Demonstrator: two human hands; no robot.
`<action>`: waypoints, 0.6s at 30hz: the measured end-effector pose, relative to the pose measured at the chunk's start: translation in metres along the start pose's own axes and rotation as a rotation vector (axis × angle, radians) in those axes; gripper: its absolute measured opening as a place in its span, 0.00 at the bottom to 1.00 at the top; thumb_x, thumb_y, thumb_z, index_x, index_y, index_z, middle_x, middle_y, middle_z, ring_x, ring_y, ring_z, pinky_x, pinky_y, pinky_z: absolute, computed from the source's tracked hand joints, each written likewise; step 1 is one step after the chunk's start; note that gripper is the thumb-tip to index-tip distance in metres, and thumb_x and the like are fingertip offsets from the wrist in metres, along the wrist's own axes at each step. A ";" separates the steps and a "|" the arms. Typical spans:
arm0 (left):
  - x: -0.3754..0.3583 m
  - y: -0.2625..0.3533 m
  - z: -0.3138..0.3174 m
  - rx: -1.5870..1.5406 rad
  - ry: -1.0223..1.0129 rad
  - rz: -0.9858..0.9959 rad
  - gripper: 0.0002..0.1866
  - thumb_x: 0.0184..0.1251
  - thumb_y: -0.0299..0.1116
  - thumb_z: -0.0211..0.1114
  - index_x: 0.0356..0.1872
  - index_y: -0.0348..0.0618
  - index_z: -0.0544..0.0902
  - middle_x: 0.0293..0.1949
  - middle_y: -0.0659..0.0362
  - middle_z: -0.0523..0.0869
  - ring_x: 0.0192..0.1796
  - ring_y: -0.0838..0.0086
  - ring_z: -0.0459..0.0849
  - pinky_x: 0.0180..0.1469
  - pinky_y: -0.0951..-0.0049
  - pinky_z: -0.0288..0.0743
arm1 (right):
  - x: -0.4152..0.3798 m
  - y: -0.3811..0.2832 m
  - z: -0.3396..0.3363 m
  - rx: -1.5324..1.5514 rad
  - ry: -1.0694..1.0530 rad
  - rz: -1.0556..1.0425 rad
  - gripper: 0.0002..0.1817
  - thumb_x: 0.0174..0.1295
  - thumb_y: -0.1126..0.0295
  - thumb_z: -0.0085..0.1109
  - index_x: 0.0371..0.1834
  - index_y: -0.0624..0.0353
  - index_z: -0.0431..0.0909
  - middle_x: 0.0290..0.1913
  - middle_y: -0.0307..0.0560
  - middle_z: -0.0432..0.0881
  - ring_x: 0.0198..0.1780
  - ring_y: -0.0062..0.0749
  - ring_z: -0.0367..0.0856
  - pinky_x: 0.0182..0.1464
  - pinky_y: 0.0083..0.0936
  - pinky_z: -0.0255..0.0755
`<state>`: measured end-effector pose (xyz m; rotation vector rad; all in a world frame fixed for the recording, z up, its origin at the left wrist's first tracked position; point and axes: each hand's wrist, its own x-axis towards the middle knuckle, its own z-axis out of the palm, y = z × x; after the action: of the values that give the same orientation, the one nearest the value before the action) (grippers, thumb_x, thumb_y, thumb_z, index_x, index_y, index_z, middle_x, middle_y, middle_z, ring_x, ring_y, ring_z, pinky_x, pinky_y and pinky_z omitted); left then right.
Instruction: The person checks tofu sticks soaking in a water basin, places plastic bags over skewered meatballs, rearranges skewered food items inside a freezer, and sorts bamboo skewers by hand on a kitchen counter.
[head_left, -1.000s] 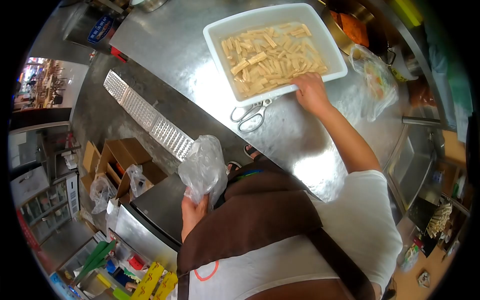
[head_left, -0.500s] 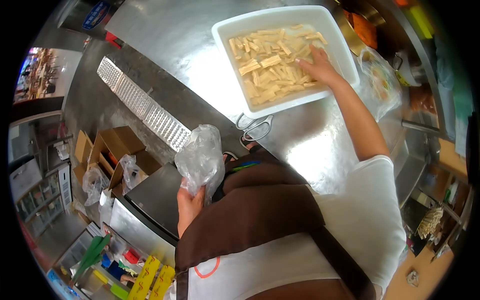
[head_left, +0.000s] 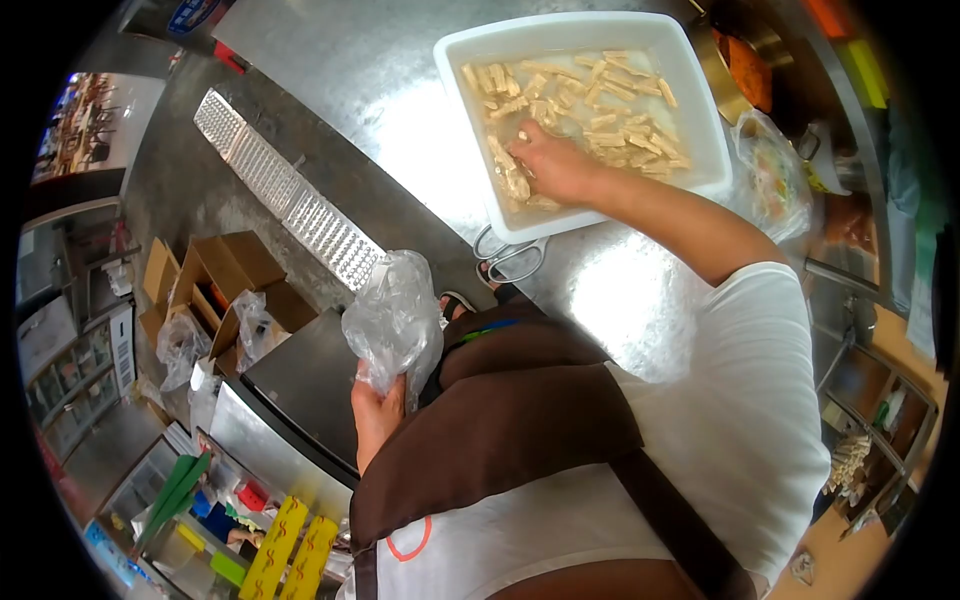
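A white rectangular tub [head_left: 708, 110] holds water and many short, pale yellow tofu skin sticks [head_left: 628, 140]. My right hand [head_left: 555, 165] is dipped into its left side, with fingers curled round some of the sticks; the fingertips are partly hidden under water. Lower down, my left hand [head_left: 378, 415] grips a crumpled clear plastic bag [head_left: 392, 315] in front of the brown apron. Scissors [head_left: 512, 258] with grey handles lie by the near edge of the tub, their blades hidden beneath it.
The tub stands on a steel table [head_left: 350, 100]. To its right are a brass-coloured pot [head_left: 718, 75] and a filled plastic bag [head_left: 772, 175]. A perforated metal strip [head_left: 290, 190] crosses the floor at left, near an open cardboard box [head_left: 235, 265].
My right hand has moved left through the tub, its fingers going from spread to curled. The tofu skin sticks have shifted apart. My left hand still holds the bag.
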<state>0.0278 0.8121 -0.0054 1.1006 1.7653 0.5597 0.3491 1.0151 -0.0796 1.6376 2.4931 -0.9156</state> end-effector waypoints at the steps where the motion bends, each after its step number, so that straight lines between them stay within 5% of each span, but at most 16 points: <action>1: 0.000 -0.001 -0.001 0.009 0.009 0.000 0.16 0.58 0.23 0.59 0.48 0.35 0.74 0.41 0.51 0.82 0.45 0.69 0.79 0.48 0.73 0.69 | -0.004 0.000 -0.005 -0.029 0.028 -0.012 0.30 0.46 0.74 0.61 0.57 0.59 0.67 0.63 0.61 0.58 0.51 0.54 0.73 0.52 0.36 0.69; 6: -0.003 -0.004 -0.001 -0.069 0.058 -0.004 0.15 0.58 0.23 0.60 0.48 0.35 0.74 0.40 0.51 0.82 0.44 0.68 0.80 0.48 0.73 0.69 | -0.008 0.047 -0.005 -0.045 0.157 -0.106 0.27 0.46 0.75 0.61 0.54 0.55 0.71 0.49 0.57 0.76 0.48 0.50 0.76 0.49 0.36 0.70; 9: -0.006 -0.005 -0.001 0.000 0.049 -0.004 0.16 0.57 0.23 0.60 0.48 0.35 0.74 0.40 0.50 0.82 0.44 0.68 0.80 0.48 0.73 0.69 | -0.013 0.059 -0.036 0.049 0.148 0.122 0.24 0.49 0.72 0.62 0.52 0.55 0.72 0.46 0.53 0.79 0.48 0.47 0.77 0.48 0.35 0.71; 12: -0.008 -0.010 0.001 0.019 0.045 0.008 0.16 0.57 0.24 0.60 0.48 0.35 0.74 0.40 0.50 0.82 0.44 0.68 0.80 0.47 0.73 0.70 | -0.020 0.076 -0.057 0.123 0.321 0.274 0.26 0.49 0.68 0.62 0.55 0.52 0.70 0.53 0.55 0.73 0.55 0.47 0.71 0.54 0.35 0.67; 14: -0.010 -0.011 0.003 -0.053 0.060 -0.002 0.17 0.57 0.24 0.60 0.49 0.35 0.74 0.40 0.50 0.82 0.44 0.67 0.80 0.47 0.72 0.70 | -0.019 0.096 -0.063 -0.280 0.600 0.280 0.39 0.49 0.56 0.65 0.65 0.52 0.61 0.65 0.58 0.60 0.67 0.49 0.57 0.64 0.37 0.58; 18: -0.012 -0.003 0.004 0.022 0.070 0.009 0.17 0.57 0.24 0.60 0.49 0.35 0.74 0.40 0.50 0.82 0.44 0.67 0.80 0.47 0.72 0.70 | -0.023 0.121 -0.054 -0.058 0.398 0.523 0.50 0.46 0.42 0.62 0.70 0.51 0.51 0.71 0.59 0.44 0.72 0.52 0.40 0.69 0.40 0.45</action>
<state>0.0320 0.7999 -0.0042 1.1173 1.8313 0.5919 0.4771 1.0553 -0.0828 2.4720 2.0582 -0.4877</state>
